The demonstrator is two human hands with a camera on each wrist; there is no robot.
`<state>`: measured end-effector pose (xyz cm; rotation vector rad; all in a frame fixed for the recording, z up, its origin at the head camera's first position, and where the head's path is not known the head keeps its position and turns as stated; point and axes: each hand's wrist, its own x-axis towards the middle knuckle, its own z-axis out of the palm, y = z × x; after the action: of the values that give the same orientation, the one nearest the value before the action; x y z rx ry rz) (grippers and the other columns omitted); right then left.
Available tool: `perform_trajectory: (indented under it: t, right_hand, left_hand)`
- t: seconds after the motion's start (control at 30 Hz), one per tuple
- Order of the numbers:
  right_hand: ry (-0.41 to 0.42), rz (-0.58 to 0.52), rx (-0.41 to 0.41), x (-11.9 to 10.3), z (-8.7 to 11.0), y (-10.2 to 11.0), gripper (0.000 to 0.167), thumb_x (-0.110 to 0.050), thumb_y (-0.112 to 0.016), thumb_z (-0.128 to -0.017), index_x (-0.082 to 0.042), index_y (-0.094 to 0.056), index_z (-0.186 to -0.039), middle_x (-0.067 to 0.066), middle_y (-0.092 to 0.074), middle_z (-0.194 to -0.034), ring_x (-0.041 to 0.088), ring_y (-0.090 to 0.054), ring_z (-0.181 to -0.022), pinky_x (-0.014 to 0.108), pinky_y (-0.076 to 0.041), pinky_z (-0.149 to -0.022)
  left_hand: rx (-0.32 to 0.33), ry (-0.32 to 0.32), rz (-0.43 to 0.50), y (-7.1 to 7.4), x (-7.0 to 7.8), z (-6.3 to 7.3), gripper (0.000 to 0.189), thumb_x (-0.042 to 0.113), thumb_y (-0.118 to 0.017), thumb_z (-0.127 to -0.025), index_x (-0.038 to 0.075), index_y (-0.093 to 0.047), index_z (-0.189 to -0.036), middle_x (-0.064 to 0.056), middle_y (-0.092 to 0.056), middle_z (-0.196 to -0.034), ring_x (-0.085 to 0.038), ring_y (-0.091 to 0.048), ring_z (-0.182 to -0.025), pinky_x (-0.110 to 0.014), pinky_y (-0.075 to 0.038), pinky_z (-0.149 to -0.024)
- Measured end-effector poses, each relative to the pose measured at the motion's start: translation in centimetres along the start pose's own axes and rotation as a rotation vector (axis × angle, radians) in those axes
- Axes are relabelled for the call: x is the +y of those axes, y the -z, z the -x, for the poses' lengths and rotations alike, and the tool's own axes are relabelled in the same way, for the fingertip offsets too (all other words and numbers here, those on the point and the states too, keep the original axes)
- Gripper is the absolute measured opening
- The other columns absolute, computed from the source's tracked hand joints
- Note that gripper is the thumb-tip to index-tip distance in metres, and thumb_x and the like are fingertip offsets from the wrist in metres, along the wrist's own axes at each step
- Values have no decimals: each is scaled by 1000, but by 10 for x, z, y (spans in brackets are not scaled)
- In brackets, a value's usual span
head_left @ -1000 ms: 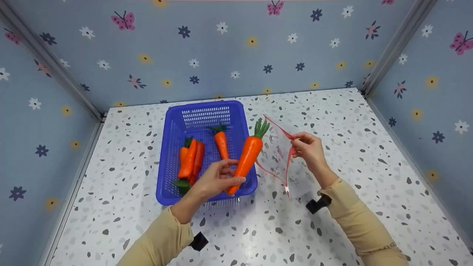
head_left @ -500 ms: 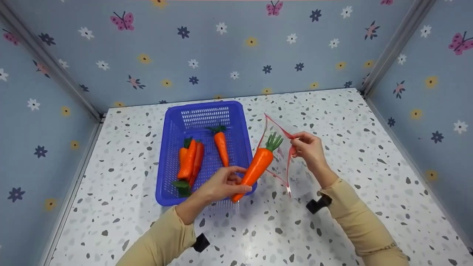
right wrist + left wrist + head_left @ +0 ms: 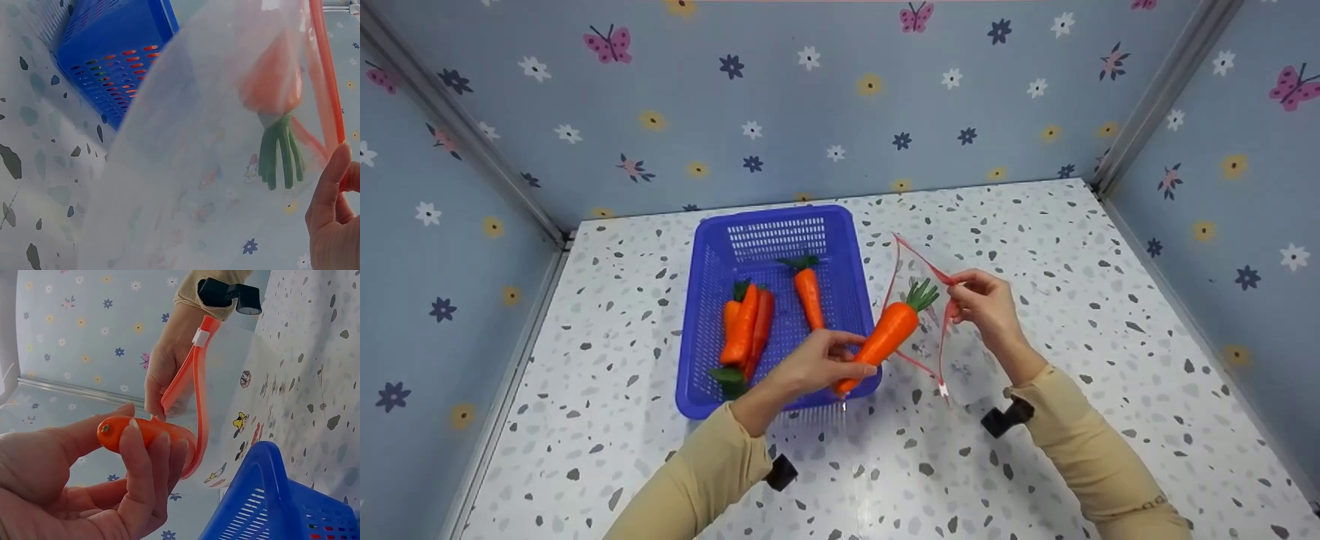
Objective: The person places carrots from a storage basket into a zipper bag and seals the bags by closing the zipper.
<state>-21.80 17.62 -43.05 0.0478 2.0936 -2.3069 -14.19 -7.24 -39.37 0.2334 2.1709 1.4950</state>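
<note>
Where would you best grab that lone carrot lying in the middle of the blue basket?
Probably the lone carrot around its thick upper body, just below the green top, coming straight down from above. It lies flat and apart from the others, with the basket walls blocking a sideways approach.

Blue basket [image 3: 701, 300] on speckled table [image 3: 1072, 255] — three carrots [image 3: 750, 322] inside; floral walls [image 3: 810, 97] behind.

left hand [image 3: 84, 478] fingers grip carrot [image 3: 149, 433] | right hand [image 3: 166, 371] pinches bag [image 3: 236, 382] rim | basket [image 3: 281, 506] below
</note>
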Motion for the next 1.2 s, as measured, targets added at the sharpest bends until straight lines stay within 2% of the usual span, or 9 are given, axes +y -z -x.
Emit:
perform_trajectory:
  t: [0.27,0.4,0.6,0.67,0.77,0.9,1.03,1.2]
  right_hand:
    - [3,19,14,-1,0,0,10,5,-54,-80,0,-61,-85,7,-53,-60,12,-52,-43,22,-45,-41]
    - [3,29,15,-1,0,-1,8,4,-56,-80,1,-61,-85,6,-53,-61,12,-52,-44,22,-45,-41]
    - [22,36,-21,-5,2,-3,11,1,-59,-81,8,-59,-89,8,-54,-63,13,-52,-44,22,-47,-43]
    - [27,21,-37,-5,3,-4,12,1,-60,-81,9,-59,-90,8,-55,-63,14,-51,-45,22,-47,-44]
    - [26,-7,-47,-7,4,-5,10,0,-60,-81,7,-59,-88,9,-55,-62,14,-52,-46,22,-47,-45]
    - [25,-42,-33,-9,5,-8,5,1,-60,-81,4,-60,-85,9,-56,-64,14,-52,-46,22,-47,-45]
    - [32,-64,-29,-13,6,-9,4,0,-61,-81,2,-61,-84,9,-58,-66,13,-52,-46,22,-47,-44]
    - [21,-82,-7,-16,7,-10,5,-5,-65,-80,-2,-62,-82,9,-57,-68,14,-53,-47,22,-48,-46]
  left_hand:
    - [49,50,-57,5,5,-8,50,19,-69,-78,3,-53,-122,-8,-54,-75,-16,-51,-50,-30,-50,-53]
    - [78,55,-82,7,8,-12,49,20,-69,-78,5,-54,-122,-9,-55,-77,-19,-53,-54,-32,-51,-58]
    - [179,71,-155,8,9,-16,39,22,-69,-78,5,-62,-111,-9,-58,-87,-21,-54,-68,-27,-50,-56]
    - [206,58,-171,7,9,-17,35,23,-69,-78,4,-65,-107,-8,-59,-90,-21,-54,-72,-27,-50,-57]
    - [241,21,-166,6,9,-19,32,23,-68,-78,3,-66,-103,-8,-61,-90,-20,-56,-68,-28,-51,-56]
    - [315,-22,-148,4,6,-26,29,21,-69,-78,1,-66,-100,-8,-61,-88,-19,-55,-65,-27,-50,-58]
    - [391,-71,-138,3,4,-32,27,20,-69,-77,2,-65,-97,-7,-61,-87,-18,-54,-69,-25,-48,-64]
    - [444,-141,-129,3,-1,-37,27,16,-70,-76,-1,-64,-96,-9,-61,-86,-18,-55,-71,-25,-49,-67]
